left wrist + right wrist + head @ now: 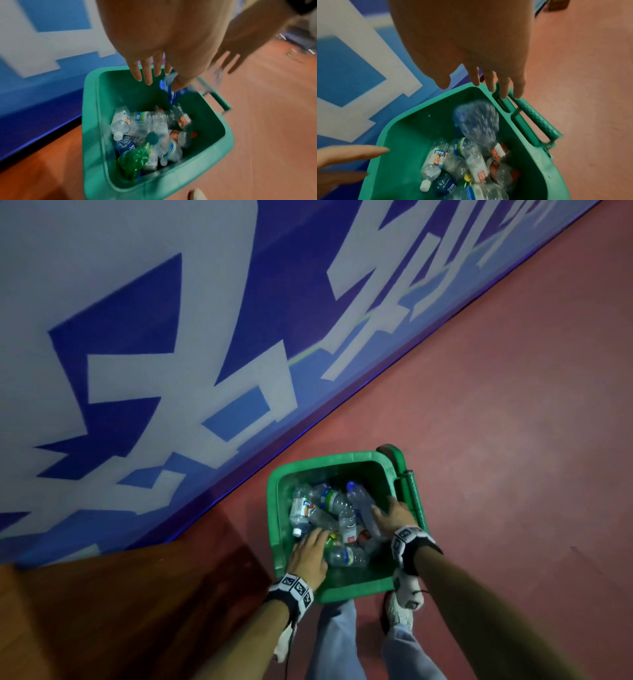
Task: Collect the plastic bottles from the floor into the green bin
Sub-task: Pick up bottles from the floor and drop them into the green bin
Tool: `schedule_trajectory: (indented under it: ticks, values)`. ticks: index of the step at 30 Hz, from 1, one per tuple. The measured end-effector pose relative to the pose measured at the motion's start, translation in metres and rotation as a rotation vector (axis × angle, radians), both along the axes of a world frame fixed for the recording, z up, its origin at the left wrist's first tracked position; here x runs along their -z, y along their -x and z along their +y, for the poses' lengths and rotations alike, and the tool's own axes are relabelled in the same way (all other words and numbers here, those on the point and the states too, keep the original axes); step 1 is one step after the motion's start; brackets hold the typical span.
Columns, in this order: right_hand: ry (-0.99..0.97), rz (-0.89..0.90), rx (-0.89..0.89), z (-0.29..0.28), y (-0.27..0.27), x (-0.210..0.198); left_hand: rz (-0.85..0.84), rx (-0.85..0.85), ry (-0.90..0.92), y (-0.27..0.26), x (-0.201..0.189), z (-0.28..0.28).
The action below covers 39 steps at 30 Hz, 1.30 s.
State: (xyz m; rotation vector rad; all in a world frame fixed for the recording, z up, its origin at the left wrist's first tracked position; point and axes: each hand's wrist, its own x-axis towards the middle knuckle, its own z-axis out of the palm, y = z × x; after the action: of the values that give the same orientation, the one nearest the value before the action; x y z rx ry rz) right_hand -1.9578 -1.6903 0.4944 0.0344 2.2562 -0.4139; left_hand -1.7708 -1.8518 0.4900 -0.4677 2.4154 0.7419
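Note:
The green bin (278, 508) stands on the red floor with several clear plastic bottles (337, 518) piled inside. Both my hands hover over its opening, fingers straight and empty. My left hand (310, 553) is above the near left corner, my right hand (394, 517) above the right rim by the handle. A clear bottle with a blue cap (477, 121) is blurred just under my right hand (488, 83), touching neither hand, and it also shows under my left hand (161, 77) as the blue-capped bottle (169, 89). A crushed green bottle (135, 161) lies at the near side.
A blue and white patterned wall (171, 354) runs close along the bin's left side. A brown wooden surface (120, 611) lies at the lower left. The bin's handle (416, 501) sticks out to the right. My legs and a white shoe (400, 611) are just behind the bin. Red floor (513, 440) stretches right.

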Motion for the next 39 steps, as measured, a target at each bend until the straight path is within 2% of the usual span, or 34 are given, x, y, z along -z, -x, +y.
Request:
schedule_trajectory:
  ticks: [4,8,13,18,22,26,29,33,39]
  values:
    - [0.061,0.070,0.015,-0.035,0.009,-0.029,0.030,-0.257,-0.047,-0.002,-0.019,-0.031]
    - [0.229,0.104,0.171,-0.046,-0.007,-0.074,0.118,-0.360,-0.160,0.009,-0.065,-0.054]
    - [0.472,0.116,0.376,-0.023,-0.037,-0.137,0.331,-0.342,-0.235,0.038,-0.152,-0.060]
    - [0.658,0.204,0.375,0.024,-0.056,-0.219,0.587,-0.255,-0.308,0.062,-0.247,-0.031]
    - [0.703,0.300,0.271,0.081,-0.064,-0.281,0.698,-0.084,-0.378,0.070,-0.312,0.018]
    - [0.635,0.480,0.239,0.151,-0.076,-0.331,0.741,0.091,-0.443,0.075,-0.362,0.089]
    - [0.626,0.647,0.320,0.213,-0.107,-0.358,0.770,0.254,-0.478,0.067,-0.391,0.154]
    - [0.620,0.773,0.483,0.298,-0.170,-0.385,0.796,0.462,-0.515,0.040,-0.417,0.245]
    - [0.520,0.966,0.776,0.422,-0.285,-0.405,0.841,0.706,-0.619,-0.017,-0.429,0.383]
